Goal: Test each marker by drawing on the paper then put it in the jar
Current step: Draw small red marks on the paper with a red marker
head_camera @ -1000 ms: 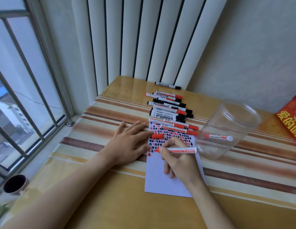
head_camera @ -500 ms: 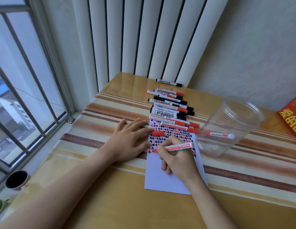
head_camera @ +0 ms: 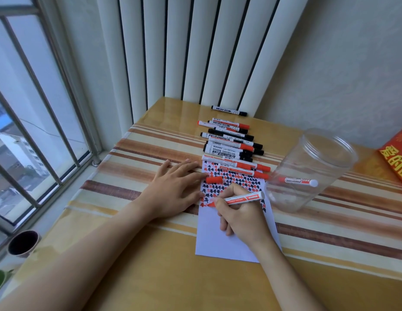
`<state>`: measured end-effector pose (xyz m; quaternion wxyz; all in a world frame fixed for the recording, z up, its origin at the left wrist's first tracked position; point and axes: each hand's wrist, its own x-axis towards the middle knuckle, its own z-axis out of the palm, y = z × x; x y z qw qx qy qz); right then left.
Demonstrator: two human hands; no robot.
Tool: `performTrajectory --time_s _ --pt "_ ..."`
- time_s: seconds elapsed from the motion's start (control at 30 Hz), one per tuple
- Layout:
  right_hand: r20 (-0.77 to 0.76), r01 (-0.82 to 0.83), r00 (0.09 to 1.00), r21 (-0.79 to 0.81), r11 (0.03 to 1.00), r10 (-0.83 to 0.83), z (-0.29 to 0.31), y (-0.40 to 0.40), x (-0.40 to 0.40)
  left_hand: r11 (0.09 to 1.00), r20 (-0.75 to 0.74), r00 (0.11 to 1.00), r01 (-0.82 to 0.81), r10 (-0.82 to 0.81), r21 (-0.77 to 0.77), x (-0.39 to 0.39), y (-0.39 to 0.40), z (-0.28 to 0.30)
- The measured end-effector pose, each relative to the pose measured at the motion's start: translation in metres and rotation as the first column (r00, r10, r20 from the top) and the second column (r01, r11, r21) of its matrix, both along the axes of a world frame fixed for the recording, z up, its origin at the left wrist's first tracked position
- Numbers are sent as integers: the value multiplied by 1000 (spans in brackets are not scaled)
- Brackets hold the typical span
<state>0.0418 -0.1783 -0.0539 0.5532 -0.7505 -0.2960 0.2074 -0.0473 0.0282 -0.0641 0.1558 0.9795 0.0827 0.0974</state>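
Observation:
A white sheet of paper (head_camera: 220,241) lies on the striped table, its upper half filled with red and black marks. My right hand (head_camera: 241,217) grips an uncapped red marker (head_camera: 243,198), tip down on the paper's left side. The marker's red cap (head_camera: 214,180) lies on the paper by my left fingertips. My left hand (head_camera: 173,191) presses flat on the table and the paper's left edge. A clear plastic jar (head_camera: 307,169) stands to the right with one red marker (head_camera: 297,181) inside. Several red and black markers (head_camera: 231,147) lie in a row beyond the paper.
The table (head_camera: 150,277) sits in a corner with a barred window (head_camera: 34,122) on the left and vertical blinds behind. A dark cup (head_camera: 22,243) stands on the sill at lower left. A red and yellow packet (head_camera: 397,156) lies at the right edge.
My right hand has moved the marker's tip across the paper's lower left marks while writing. The view has shifted slightly. My left hand stays flat.

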Motion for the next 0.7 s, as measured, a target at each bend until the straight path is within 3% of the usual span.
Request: performTrajectory --time_s 0.43,0.7 --pt "5 -4 1000 -6 1000 4 0 -1 0 1000 7 1000 -4 4 -31 0 -2 4" --pt "-20 -6 1000 -1 1000 5 4 0 0 990 122 987 -95 108 -105 9 -15 7"
